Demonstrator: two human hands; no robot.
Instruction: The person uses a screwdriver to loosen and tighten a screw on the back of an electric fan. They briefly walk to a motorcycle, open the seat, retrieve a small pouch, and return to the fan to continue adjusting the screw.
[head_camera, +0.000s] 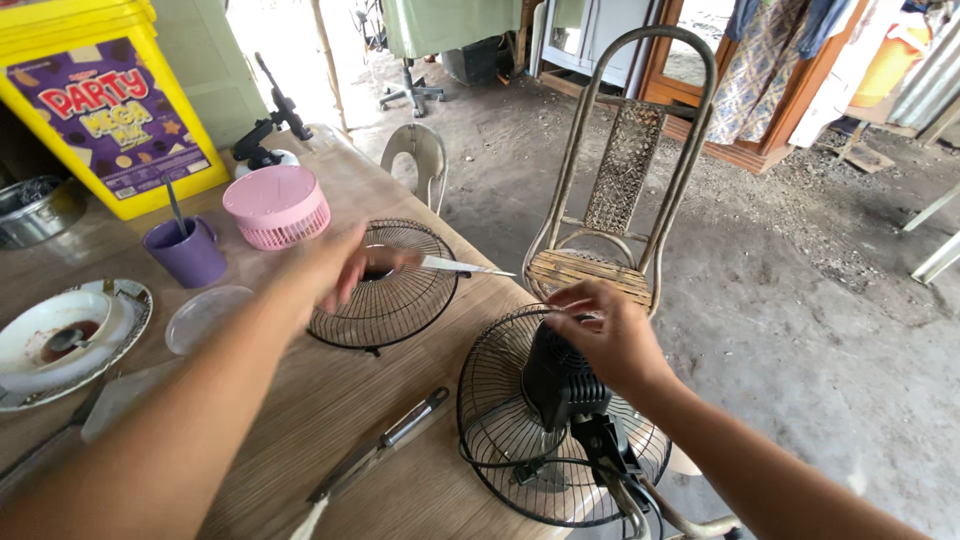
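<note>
My left hand is over the wooden table, gripping the handle of a knife whose blade points right. It hovers above a loose black wire fan guard lying flat. My right hand rests on top of the black motor housing of an electric fan lying at the table's edge, its rear wire guard spread beneath. The fingers are curled on the housing.
A metal tool lies near the front. A purple mug, a pink slotted round lid, a clear lid, a plate with bowl and spoon and a yellow box occupy the left. A rattan chair stands beyond.
</note>
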